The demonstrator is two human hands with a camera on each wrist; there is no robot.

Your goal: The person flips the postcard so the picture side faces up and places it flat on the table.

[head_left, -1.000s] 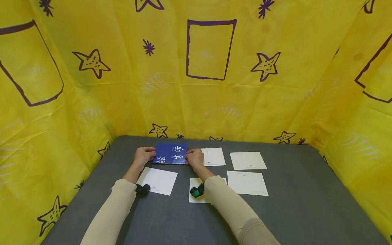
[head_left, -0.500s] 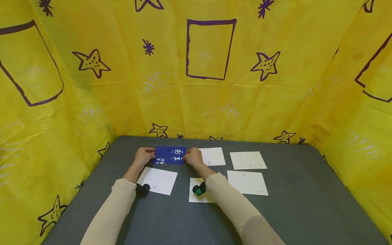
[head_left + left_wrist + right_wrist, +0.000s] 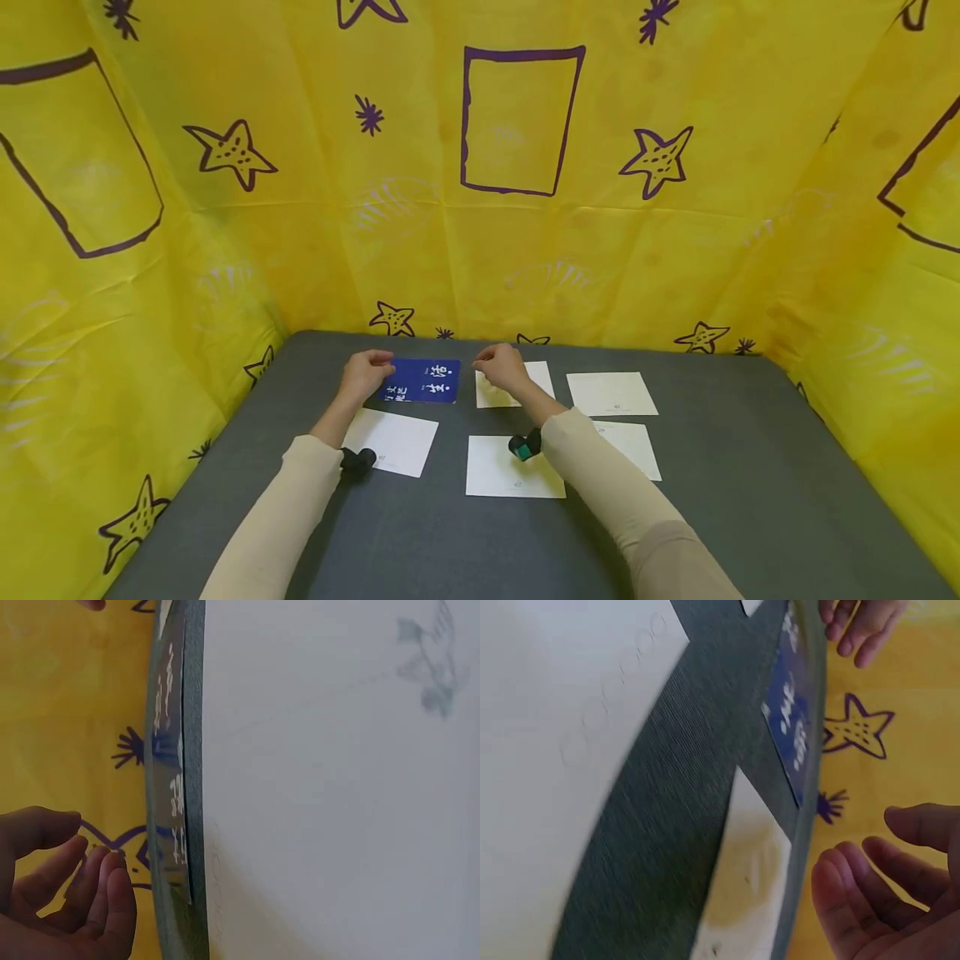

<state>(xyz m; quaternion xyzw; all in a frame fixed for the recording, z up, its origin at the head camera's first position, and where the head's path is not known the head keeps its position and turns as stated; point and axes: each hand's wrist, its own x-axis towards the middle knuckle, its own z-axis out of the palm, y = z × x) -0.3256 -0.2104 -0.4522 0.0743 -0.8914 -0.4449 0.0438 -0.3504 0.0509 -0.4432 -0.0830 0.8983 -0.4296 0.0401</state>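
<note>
Left hand [image 3: 366,374]: loose curl, thumb off the fingers, pinching nothing; over the blue card's [image 3: 429,381] left end, contact unclear. Right hand [image 3: 501,367]: same loose curl, nothing held, over the back-middle white card [image 3: 491,397]. Blue card's flat near the table's [image 3: 405,533] far edge, left of centre. Probably light, stiffish, slick, creases easily; take it by both short ends. Front-left white card [image 3: 399,442] just in front. Right forearm [image 3: 600,479] partly covers front-middle [image 3: 510,468] and front-right [image 3: 634,442] white cards; back-right white card [image 3: 612,393] unobstructed.
</note>
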